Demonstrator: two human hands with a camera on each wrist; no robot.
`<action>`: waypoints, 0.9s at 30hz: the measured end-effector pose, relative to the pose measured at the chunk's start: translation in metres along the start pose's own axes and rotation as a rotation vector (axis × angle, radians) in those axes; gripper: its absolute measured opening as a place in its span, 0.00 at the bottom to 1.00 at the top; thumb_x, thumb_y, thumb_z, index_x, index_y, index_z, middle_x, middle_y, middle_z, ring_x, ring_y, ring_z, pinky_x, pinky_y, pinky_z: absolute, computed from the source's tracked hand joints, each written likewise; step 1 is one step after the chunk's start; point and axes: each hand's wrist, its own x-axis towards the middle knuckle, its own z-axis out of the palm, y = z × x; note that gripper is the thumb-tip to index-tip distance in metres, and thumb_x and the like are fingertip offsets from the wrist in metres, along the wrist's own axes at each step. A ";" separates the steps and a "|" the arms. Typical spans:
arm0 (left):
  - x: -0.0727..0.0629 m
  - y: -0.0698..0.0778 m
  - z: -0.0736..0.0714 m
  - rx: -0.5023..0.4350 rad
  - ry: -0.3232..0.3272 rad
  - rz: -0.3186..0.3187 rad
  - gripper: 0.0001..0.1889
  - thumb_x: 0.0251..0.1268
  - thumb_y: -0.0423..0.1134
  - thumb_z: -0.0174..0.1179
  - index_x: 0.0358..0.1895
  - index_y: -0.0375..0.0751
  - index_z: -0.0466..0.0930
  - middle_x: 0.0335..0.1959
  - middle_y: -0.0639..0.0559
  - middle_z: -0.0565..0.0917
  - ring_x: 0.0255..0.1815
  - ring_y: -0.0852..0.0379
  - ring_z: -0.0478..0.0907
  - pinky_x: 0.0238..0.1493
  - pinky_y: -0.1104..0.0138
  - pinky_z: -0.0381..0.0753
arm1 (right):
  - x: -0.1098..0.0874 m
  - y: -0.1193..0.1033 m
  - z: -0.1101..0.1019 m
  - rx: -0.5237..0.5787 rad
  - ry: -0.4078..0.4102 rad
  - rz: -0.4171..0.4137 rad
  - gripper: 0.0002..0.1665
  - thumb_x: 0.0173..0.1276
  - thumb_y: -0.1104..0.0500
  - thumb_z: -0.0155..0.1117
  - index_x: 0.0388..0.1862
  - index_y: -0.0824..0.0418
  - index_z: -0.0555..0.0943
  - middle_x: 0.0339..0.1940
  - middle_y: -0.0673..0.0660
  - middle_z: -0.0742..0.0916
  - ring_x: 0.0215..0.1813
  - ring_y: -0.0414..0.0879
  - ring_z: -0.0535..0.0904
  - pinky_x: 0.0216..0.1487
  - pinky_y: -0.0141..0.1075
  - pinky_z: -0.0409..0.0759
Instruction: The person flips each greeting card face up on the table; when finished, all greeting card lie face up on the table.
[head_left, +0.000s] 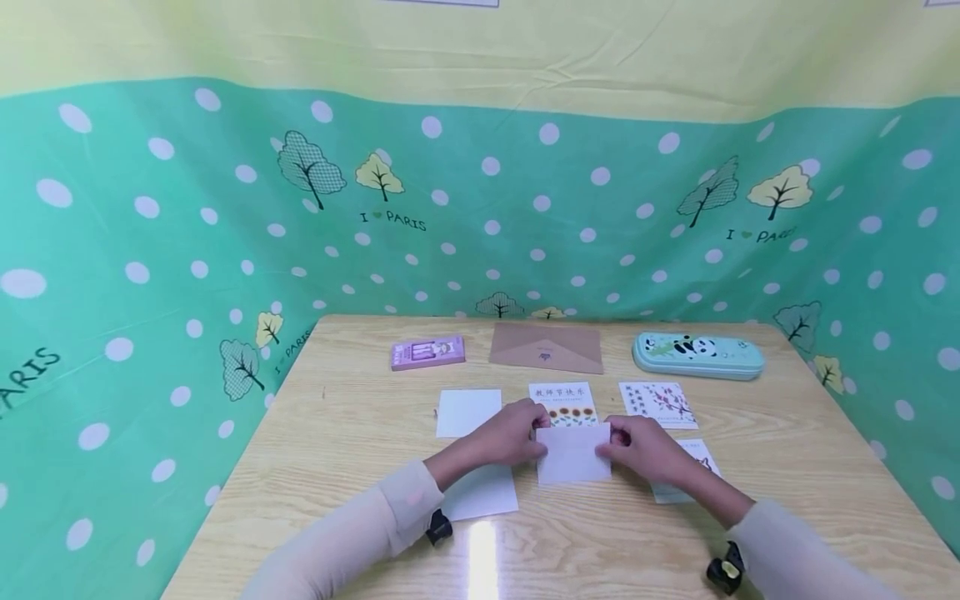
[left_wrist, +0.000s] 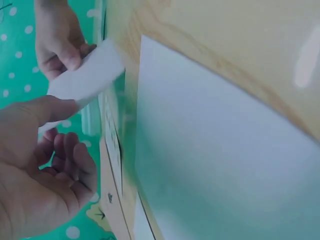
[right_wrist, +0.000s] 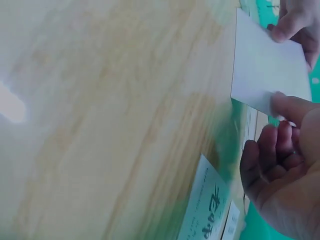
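Observation:
Both hands hold a white card (head_left: pixel 573 455) above the middle of the table, its blank face toward me. My left hand (head_left: pixel 513 433) pinches its left edge between thumb and fingers. On the opposite edge, my right hand (head_left: pixel 642 448) pinches it the same way. Each wrist view shows the card too, with the thumbs on its blank face. Just behind it lies a sunflower card (head_left: pixel 564 400), partly covered by the held one. Beneath my left forearm is a blank white card (head_left: pixel 483 493), and a printed card (head_left: pixel 671 492) is partly hidden under my right wrist.
Another blank card (head_left: pixel 468 412) lies at left, a blossom card (head_left: pixel 660 403) at right. Along the back stand a purple box (head_left: pixel 427 353), a brown envelope (head_left: pixel 546 347) and a light-blue panda pencil case (head_left: pixel 697 357). A green dotted cloth (head_left: pixel 480 208) hangs behind the wooden table (head_left: pixel 300 500).

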 end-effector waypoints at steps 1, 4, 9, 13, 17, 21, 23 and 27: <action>0.000 -0.001 -0.001 -0.008 0.012 0.011 0.10 0.59 0.36 0.70 0.40 0.42 0.78 0.36 0.57 0.74 0.36 0.64 0.69 0.38 0.74 0.73 | 0.000 0.001 -0.001 0.017 0.010 -0.001 0.15 0.70 0.54 0.69 0.27 0.55 0.74 0.20 0.46 0.76 0.23 0.37 0.68 0.26 0.29 0.66; -0.001 -0.003 -0.004 -0.048 0.040 0.031 0.07 0.64 0.37 0.68 0.39 0.42 0.78 0.32 0.58 0.73 0.33 0.65 0.68 0.35 0.74 0.70 | -0.001 0.003 -0.005 0.069 0.017 -0.005 0.11 0.73 0.54 0.66 0.30 0.55 0.78 0.21 0.48 0.80 0.23 0.37 0.69 0.25 0.29 0.67; -0.005 -0.009 -0.004 -0.155 0.021 0.013 0.03 0.69 0.41 0.65 0.39 0.48 0.80 0.28 0.61 0.79 0.25 0.68 0.72 0.28 0.75 0.73 | -0.005 0.004 -0.012 0.135 -0.005 -0.049 0.07 0.76 0.58 0.62 0.43 0.59 0.85 0.31 0.52 0.88 0.30 0.39 0.79 0.31 0.31 0.77; -0.008 -0.012 -0.005 -0.198 -0.003 -0.006 0.04 0.69 0.35 0.63 0.42 0.49 0.85 0.31 0.58 0.86 0.27 0.70 0.77 0.31 0.75 0.77 | -0.007 0.004 -0.016 0.184 -0.024 -0.033 0.10 0.77 0.64 0.57 0.47 0.60 0.85 0.36 0.56 0.89 0.36 0.44 0.83 0.33 0.33 0.81; -0.010 -0.011 -0.004 -0.213 -0.025 -0.017 0.11 0.71 0.31 0.57 0.44 0.47 0.87 0.31 0.52 0.88 0.22 0.69 0.75 0.29 0.76 0.72 | -0.008 0.007 -0.016 0.203 -0.051 -0.007 0.12 0.78 0.64 0.54 0.46 0.59 0.86 0.35 0.57 0.88 0.36 0.46 0.83 0.32 0.34 0.80; -0.011 -0.009 -0.002 -0.226 -0.042 -0.028 0.12 0.75 0.33 0.54 0.44 0.46 0.89 0.25 0.51 0.86 0.16 0.67 0.70 0.24 0.74 0.67 | -0.009 0.011 -0.013 0.171 -0.083 -0.033 0.10 0.79 0.58 0.56 0.45 0.57 0.85 0.33 0.55 0.87 0.31 0.44 0.80 0.30 0.34 0.80; -0.011 -0.007 0.001 -0.215 -0.051 -0.026 0.11 0.75 0.35 0.56 0.44 0.45 0.89 0.23 0.54 0.85 0.17 0.67 0.71 0.24 0.74 0.69 | -0.008 0.012 -0.011 0.134 -0.097 -0.064 0.09 0.78 0.55 0.59 0.44 0.56 0.85 0.32 0.51 0.87 0.30 0.40 0.79 0.30 0.32 0.78; -0.011 -0.006 0.007 -0.156 -0.086 -0.012 0.10 0.71 0.38 0.63 0.51 0.44 0.87 0.24 0.60 0.84 0.19 0.70 0.73 0.30 0.76 0.74 | -0.007 0.014 -0.007 0.067 -0.136 -0.109 0.12 0.74 0.54 0.65 0.50 0.59 0.83 0.29 0.45 0.85 0.28 0.34 0.75 0.31 0.30 0.75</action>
